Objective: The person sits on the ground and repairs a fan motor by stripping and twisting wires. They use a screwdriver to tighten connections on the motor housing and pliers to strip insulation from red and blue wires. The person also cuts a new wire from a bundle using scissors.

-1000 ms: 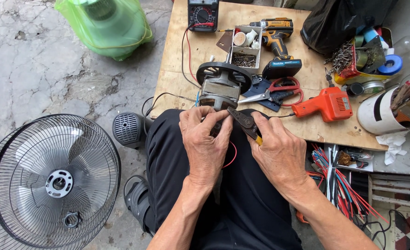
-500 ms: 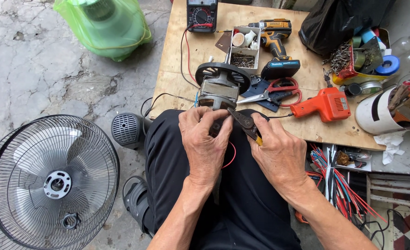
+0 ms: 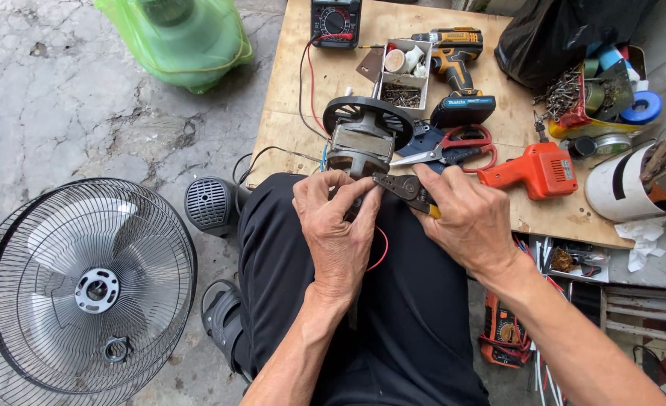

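A fan motor [image 3: 361,143] with a round black front plate rests at the near edge of the wooden board [image 3: 303,113], against my lap. My left hand [image 3: 338,225] is closed around the motor's wires just below it; a thin red wire [image 3: 382,248] loops out beside the hand. My right hand [image 3: 464,218] grips dark pliers [image 3: 400,188] with a yellow handle, their jaws pointing left toward the wires at my left fingertips.
On the board lie red-handled scissors [image 3: 453,150], an orange soldering gun [image 3: 532,171], a yellow cordless drill [image 3: 453,68], a multimeter [image 3: 335,21] and a box of screws [image 3: 402,75]. A wire fan guard [image 3: 84,289] and a grey rear cover [image 3: 211,204] sit on the concrete at left.
Both hands stay at the motor's wires with only slight shifts. The view has barely moved.
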